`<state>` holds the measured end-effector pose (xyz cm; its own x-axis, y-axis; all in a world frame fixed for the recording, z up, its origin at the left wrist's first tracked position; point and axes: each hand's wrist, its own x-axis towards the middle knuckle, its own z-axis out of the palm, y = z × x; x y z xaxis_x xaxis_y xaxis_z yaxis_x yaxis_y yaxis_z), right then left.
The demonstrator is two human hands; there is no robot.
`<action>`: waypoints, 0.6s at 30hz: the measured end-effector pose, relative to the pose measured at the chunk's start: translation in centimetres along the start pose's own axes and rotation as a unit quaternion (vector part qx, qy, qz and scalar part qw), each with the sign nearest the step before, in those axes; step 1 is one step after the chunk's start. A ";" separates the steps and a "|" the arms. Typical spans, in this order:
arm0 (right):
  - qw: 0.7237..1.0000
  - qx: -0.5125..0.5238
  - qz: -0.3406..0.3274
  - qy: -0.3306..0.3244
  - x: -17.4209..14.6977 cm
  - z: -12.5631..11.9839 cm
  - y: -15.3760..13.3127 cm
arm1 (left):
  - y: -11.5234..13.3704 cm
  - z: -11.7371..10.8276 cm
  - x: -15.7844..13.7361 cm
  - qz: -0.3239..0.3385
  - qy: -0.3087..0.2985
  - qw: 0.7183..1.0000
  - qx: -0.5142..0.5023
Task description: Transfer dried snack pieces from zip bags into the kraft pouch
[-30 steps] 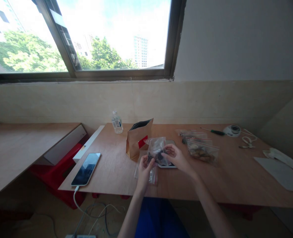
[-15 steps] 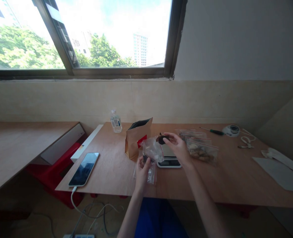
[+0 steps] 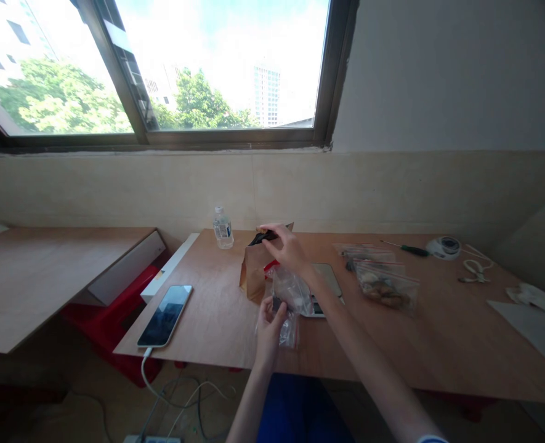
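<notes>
My left hand (image 3: 270, 323) is closed on a clear zip bag (image 3: 293, 292), and a small dark piece (image 3: 278, 303) shows at its fingertips. An open brown paper bag (image 3: 255, 271) with a dark lining and a red patch stands just beyond it. Over the mouth of that paper bag, my right hand (image 3: 287, 247) pinches a dark lump (image 3: 267, 235); the lump's outline blends into the black lining. Under my right forearm lies a kitchen scale (image 3: 330, 280), partly hidden by the clear bag and the arm.
Several filled zip bags (image 3: 385, 289) lie right of the scale. Further right are a green screwdriver (image 3: 415, 250), a white round camera (image 3: 444, 247) and a cable (image 3: 475, 271). A water bottle (image 3: 223, 231) stands at the back; a charging phone (image 3: 165, 317) lies front left.
My right hand has moved left and away from me, from above the scale to the paper bag's mouth. My left hand still holds the clear bag. The view has shifted slightly.
</notes>
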<state>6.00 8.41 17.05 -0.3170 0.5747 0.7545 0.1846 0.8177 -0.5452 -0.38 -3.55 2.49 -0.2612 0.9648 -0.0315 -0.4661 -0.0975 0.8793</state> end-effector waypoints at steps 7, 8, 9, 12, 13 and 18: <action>0.994 -0.081 -0.005 -0.075 -0.5 -1.2 -0.4 | 0.3 0.3 -0.1 0.007 -0.008 1.000 -0.008; 0.991 -0.101 -0.005 -0.085 -0.6 -1.3 -0.4 | 0.4 0.4 -0.1 0.010 -0.010 1.000 -0.006; 0.988 -0.118 -0.006 -0.094 -0.8 -1.4 -0.3 | 0.4 0.5 -0.1 0.013 -0.010 1.000 -0.002; 0.986 -0.134 -0.008 -0.096 -1.3 -1.8 -0.3 | 0.5 0.7 -0.2 0.014 0.001 1.000 0.005; 0.988 -0.130 -0.005 -0.086 -1.5 -2.0 -0.5 | 0.5 0.8 -0.2 0.014 0.004 1.000 0.008; 0.995 -0.072 0.059 0.017 -2.9 -4.2 -2.1 | 0.4 0.6 -0.2 0.016 0.010 1.000 0.014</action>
<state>10.44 5.14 17.58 -0.2533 0.6661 0.7016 0.3518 0.7390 -0.5746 0.01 -3.60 3.18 -0.2931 0.9560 -0.0120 -0.4339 -0.1218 0.8927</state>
